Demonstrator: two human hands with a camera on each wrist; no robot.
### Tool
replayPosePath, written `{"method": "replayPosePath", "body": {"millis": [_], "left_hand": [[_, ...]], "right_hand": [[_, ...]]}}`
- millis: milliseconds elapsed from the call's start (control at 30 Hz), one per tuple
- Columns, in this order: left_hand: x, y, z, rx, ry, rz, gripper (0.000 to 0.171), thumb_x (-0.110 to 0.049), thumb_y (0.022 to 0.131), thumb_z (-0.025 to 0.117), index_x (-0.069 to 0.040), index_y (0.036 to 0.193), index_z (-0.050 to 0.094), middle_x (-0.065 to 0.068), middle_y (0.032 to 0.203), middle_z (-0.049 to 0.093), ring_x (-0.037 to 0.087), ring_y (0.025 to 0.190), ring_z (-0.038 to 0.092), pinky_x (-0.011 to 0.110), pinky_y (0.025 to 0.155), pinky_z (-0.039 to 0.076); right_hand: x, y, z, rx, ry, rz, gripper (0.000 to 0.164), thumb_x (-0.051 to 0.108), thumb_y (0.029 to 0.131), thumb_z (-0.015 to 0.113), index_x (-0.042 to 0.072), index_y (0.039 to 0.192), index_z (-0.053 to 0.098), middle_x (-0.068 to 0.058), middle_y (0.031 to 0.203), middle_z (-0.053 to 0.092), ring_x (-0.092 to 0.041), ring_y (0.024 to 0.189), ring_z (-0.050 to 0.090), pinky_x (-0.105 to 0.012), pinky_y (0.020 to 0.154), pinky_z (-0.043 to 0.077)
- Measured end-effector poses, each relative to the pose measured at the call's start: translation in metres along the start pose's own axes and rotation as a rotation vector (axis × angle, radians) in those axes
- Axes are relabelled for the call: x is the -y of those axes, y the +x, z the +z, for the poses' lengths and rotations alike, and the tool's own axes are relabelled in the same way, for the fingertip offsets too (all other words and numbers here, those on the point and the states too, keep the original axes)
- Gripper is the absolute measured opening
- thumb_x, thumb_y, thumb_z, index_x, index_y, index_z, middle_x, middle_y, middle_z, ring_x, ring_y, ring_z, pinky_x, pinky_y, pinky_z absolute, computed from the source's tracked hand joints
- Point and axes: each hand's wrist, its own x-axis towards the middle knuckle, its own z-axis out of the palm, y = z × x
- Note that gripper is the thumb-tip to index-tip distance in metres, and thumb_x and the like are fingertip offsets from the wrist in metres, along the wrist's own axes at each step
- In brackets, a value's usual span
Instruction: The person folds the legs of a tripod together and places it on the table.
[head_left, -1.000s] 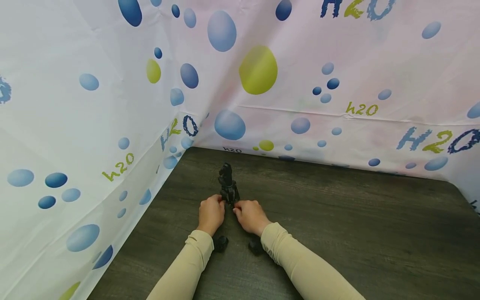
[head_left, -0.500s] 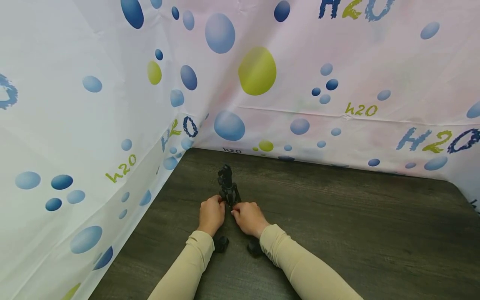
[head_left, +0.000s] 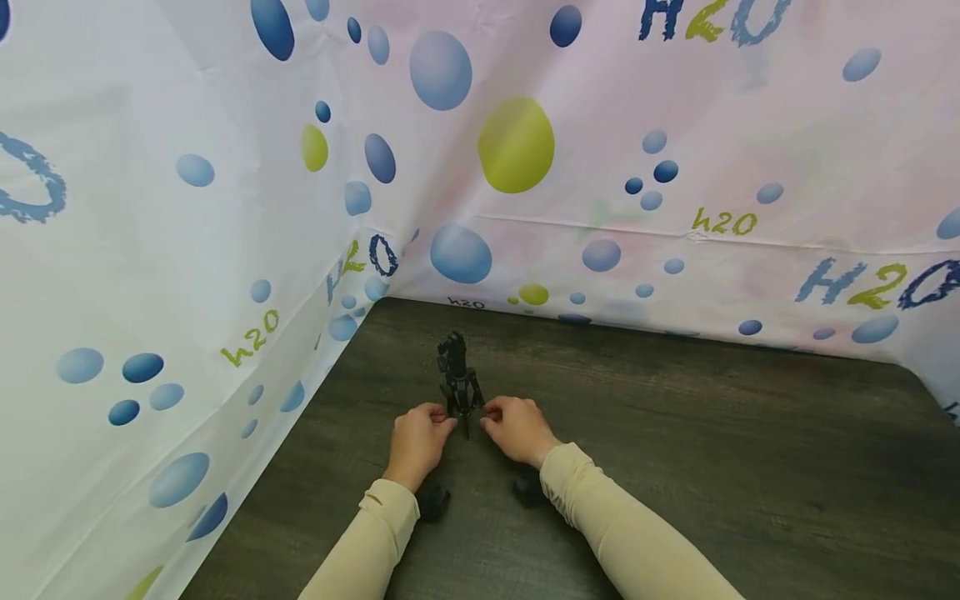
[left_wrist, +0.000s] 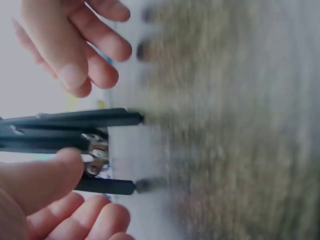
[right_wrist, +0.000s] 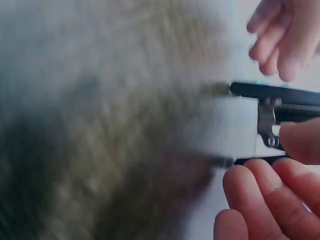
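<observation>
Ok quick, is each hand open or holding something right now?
Left hand: open, holding nothing, beside the black tripod.
Right hand: open, holding nothing, at its other side.

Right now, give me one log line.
tripod: standing on table | left hand: fingers loose, beside tripod | right hand: fingers loose, beside tripod

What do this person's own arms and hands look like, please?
The left sleeve and right sleeve are long, plain and pale beige, with wrinkled cuffs. The left hand and right hand wear no gloves. A small dark block shows beside each cuff; its details are too dark to tell.
</observation>
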Motion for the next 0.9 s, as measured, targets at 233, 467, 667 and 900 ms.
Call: {"method": "replayPosePath", "body": {"millis": [233,467,667,900], "left_hand": [[-0.009,-0.011,0.001,0.061,-0.048,0.017,0.028,-0.018,0.088,0.079,0.003,0.104,0.073,0.011,0.092,0.075,0.026,0.084,0.072,0.040,0.072,0.058],[-0.011,-0.010,0.006,0.050,-0.034,0.022,0.022,-0.016,0.088,0.079,0.001,0.101,0.074,0.008,0.088,0.075,0.023,0.081,0.072,0.039,0.070,0.058],[-0.012,-0.007,0.008,0.034,-0.031,0.033,0.016,-0.014,0.088,0.078,-0.001,0.096,0.075,0.006,0.084,0.074,0.021,0.076,0.072,0.037,0.066,0.058],[-0.013,-0.006,0.008,0.019,-0.010,0.041,0.012,-0.011,0.088,0.078,-0.001,0.094,0.075,0.007,0.082,0.074,0.021,0.075,0.072,0.037,0.065,0.058]], "right_hand": [[-0.002,0.004,-0.005,-0.020,0.041,0.049,0.040,0.015,0.096,0.067,0.001,0.133,0.062,-0.015,0.125,0.066,-0.022,0.088,0.069,-0.046,0.084,0.054],[0.001,0.005,-0.003,0.031,0.066,0.045,0.045,0.013,0.097,0.065,0.002,0.140,0.055,-0.016,0.130,0.062,-0.011,0.072,0.063,-0.045,0.080,0.054],[0.003,0.009,-0.004,0.043,0.062,0.035,0.045,0.014,0.098,0.064,0.001,0.141,0.054,-0.017,0.134,0.060,-0.012,0.071,0.062,-0.045,0.083,0.053],[0.003,0.009,-0.005,0.026,0.052,0.022,0.043,0.012,0.098,0.064,0.001,0.139,0.056,-0.017,0.134,0.060,-0.018,0.078,0.065,-0.048,0.091,0.051]]}}
